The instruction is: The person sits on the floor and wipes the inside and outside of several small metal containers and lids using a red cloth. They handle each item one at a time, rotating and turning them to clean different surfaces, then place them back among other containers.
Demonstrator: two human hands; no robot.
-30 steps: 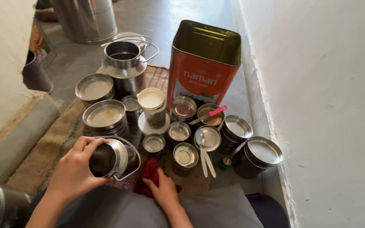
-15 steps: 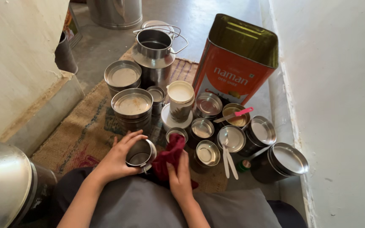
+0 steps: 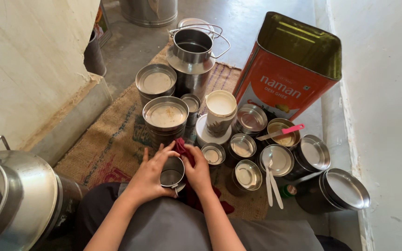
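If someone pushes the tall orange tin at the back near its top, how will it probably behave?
The orange tin is tall, with an open top that shows an empty-looking inside, so it is probably light and may tip or slide easily. Its flat metal walls look thin and might dent. The small steel containers crowd its base, so a fall toward them would likely knock them.

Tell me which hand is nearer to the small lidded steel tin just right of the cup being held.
Right. The right hand, pressing a red cloth against the steel cup, sits beside the small lidded tin. The left hand grips the cup's far side, farther off.
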